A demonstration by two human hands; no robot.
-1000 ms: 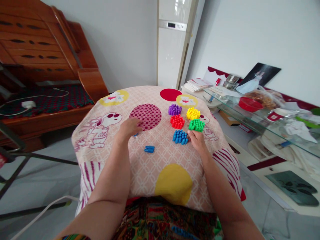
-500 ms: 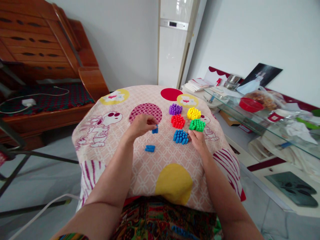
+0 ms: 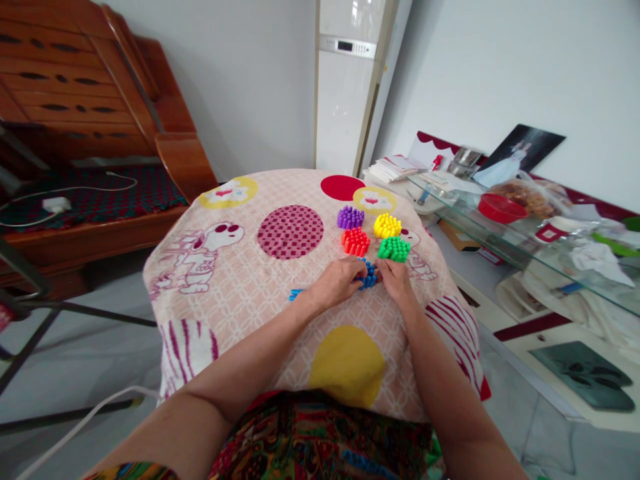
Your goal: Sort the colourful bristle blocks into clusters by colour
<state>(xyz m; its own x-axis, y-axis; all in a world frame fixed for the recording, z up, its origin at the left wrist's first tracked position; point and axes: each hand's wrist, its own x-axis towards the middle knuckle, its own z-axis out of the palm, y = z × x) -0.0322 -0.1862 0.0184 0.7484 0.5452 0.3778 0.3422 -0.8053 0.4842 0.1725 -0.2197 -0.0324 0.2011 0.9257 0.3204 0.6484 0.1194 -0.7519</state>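
Small blue peg-like plastic pieces [image 3: 369, 272] stand in a tight cluster on the cloth-covered table. My left hand [image 3: 340, 281] is closed at the cluster's left side, its fingertips among the blue pegs and partly hiding them. From the right, my right hand [image 3: 395, 276] grips the cluster's edge with closed fingers. A few loose blue pegs [image 3: 295, 294] lie by my left wrist, partly covered by it. Just beyond are bunches of red pegs [image 3: 355, 241], green pegs [image 3: 394, 249], purple pegs [image 3: 351, 217] and yellow pegs [image 3: 387, 226], all standing upright.
A patterned cloth covers the round table [image 3: 240, 267]. To the right, a glass-topped stand [image 3: 560, 260] carries a red bowl [image 3: 503, 209], papers and bags. A wooden bench [image 3: 95, 133] stands at left, and a tall white cabinet-like unit [image 3: 344, 100] is behind the table.
My left hand has moved right and slightly nearer me, bringing blue pegs to the blue cluster. My forearm now partly covers the loose blue pegs. My right hand has stayed beside the cluster.
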